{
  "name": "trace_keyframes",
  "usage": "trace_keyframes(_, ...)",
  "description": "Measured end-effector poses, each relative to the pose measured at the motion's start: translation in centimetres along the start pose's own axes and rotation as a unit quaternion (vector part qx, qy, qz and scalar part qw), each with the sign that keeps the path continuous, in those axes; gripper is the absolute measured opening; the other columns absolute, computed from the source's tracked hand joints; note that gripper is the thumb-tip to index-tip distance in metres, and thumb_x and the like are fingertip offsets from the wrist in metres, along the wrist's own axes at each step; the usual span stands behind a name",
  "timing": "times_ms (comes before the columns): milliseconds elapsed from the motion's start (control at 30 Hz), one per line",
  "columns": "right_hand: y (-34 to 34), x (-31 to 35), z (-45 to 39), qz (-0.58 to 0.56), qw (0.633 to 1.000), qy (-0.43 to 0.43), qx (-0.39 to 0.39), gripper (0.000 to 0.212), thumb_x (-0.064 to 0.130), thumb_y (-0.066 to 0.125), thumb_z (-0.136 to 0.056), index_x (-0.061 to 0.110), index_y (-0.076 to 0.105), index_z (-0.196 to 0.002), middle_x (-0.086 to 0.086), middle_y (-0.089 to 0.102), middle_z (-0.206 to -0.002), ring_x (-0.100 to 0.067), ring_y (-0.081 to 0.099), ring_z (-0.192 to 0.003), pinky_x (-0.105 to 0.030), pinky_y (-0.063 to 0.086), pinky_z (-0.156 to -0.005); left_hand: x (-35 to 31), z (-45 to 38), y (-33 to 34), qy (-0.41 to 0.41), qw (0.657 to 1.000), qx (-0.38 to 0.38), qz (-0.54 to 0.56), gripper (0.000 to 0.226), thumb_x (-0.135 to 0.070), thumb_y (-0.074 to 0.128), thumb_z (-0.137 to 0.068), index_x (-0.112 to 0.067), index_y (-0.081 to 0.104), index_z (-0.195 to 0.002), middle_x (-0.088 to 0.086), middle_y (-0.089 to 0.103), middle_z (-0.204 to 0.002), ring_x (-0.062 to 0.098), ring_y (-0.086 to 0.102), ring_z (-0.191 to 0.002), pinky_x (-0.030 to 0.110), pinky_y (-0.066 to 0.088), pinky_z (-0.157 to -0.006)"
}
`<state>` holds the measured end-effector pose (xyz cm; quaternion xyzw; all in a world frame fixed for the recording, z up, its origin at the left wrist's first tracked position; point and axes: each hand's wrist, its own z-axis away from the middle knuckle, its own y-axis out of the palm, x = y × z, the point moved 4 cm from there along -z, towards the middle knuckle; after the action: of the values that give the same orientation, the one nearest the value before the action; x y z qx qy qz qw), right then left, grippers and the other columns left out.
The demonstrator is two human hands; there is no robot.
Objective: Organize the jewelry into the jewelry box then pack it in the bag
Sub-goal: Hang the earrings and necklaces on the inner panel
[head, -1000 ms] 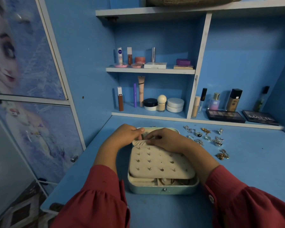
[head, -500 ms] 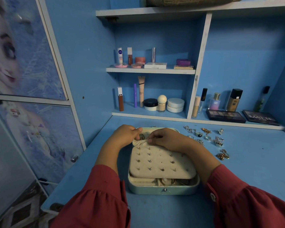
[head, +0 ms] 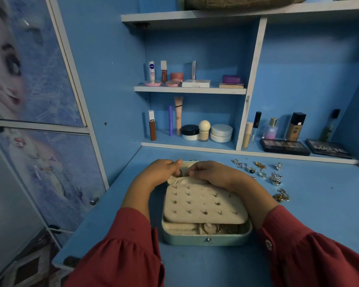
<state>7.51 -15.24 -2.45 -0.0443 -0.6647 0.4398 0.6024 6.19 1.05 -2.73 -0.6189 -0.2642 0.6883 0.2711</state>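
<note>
The pale green, rounded-rectangle jewelry box (head: 206, 237) sits open on the blue desk (head: 319, 214), close to its front edge and between the person's two red-sleeved forearms. Over most of its tray lies a cream padded earring panel (head: 203, 201) studded with small metal posts; past the panel's near edge, cream ring rolls and a few pieces already stowed show in the front compartments.

At the far end of the box the left hand (head: 161, 170) has its fingers curled, pinching a gathered cream fabric flap (head: 175, 179), while the right hand (head: 210, 171) curls its fingertips down onto the same spot — what they hold, if anything, I cannot tell. Against the frames of the last second almost nothing has moved: both hands have kept to that far end and the panel lies as it did. I judge this to be fine work on one small piece, so the organizing has not advanced.

Just right of the box, loose silver and gold rings and charms (head: 263, 175) remain scattered on the desk. Beyond the box, shelves hold cosmetics (head: 195, 129). No bag is clearly identifiable — packing looks far off.
</note>
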Motion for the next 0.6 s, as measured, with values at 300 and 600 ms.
trace_keyframes(300,-0.25,0.14,0.46,-0.060,0.998,0.020,0.005,0.041,0.039,0.037,-0.102,0.015,0.070,-0.109,0.001,0.065,-0.103,-0.013,0.059,-0.096,-0.020,0.044,-0.080,0.12,-0.08,-0.20,-0.024,0.999,-0.019,0.037,0.052,-0.051,0.035,-0.099,-0.013,0.067,-0.085,0.001,0.057,-0.105,0.015,0.048,-0.096,0.029,0.034,-0.084)
trace_keyframes(600,0.02,0.37,0.24,0.089,0.995,0.004,0.046,0.047,0.052,0.027,-0.100,0.034,0.054,-0.134,0.007,0.041,-0.148,-0.014,0.034,-0.135,-0.036,0.018,-0.117,0.85,-0.57,-0.42,-0.041,0.998,-0.055,0.013,0.055,-0.053,0.036,-0.098,-0.010,0.065,-0.116,0.010,0.059,-0.125,0.025,0.053,-0.113,0.036,0.041,-0.094)
